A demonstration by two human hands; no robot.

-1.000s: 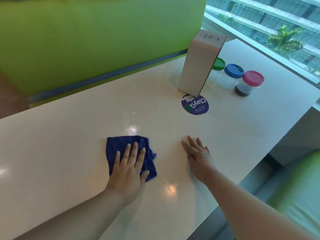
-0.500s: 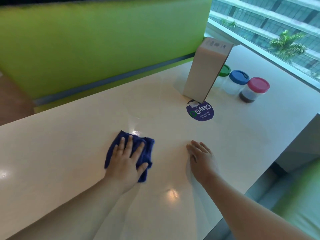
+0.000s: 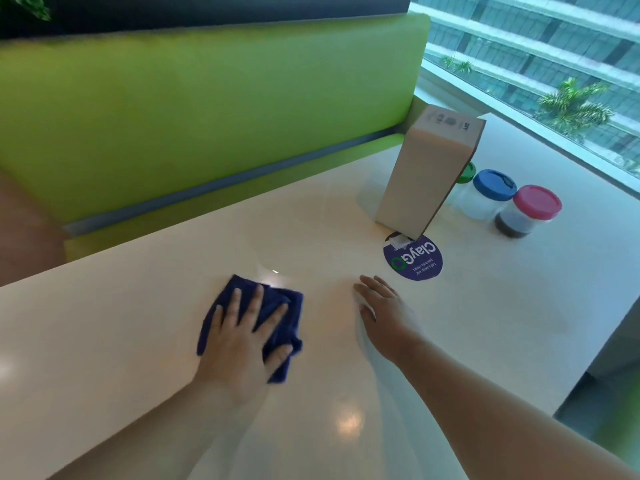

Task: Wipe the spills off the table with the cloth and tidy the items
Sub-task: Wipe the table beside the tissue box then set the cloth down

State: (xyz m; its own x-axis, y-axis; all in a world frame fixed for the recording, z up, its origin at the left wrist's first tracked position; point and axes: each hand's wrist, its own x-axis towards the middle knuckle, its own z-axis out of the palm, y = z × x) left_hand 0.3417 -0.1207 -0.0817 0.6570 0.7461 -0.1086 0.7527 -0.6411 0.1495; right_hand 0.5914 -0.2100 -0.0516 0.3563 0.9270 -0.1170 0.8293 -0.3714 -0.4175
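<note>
The left hand [image 3: 242,344] has twisted the cloth [image 3: 293,301] clockwise while wiping.

At right of centre, the box [image 3: 420,188] hides most of your green-lidded jar [image 3: 468,172]; only a sliver of lid shows. Your left hand [image 3: 239,344] covers the cloth's [image 3: 273,306] middle. The sticker's [image 3: 414,263] small print is too fine to read.

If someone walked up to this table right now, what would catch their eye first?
The left hand pressing a dark blue cloth flat on the table, near the front middle. Beyond the right hand, a tall box stands by a purple sticker, with three coloured-lid jars to its right.
</note>
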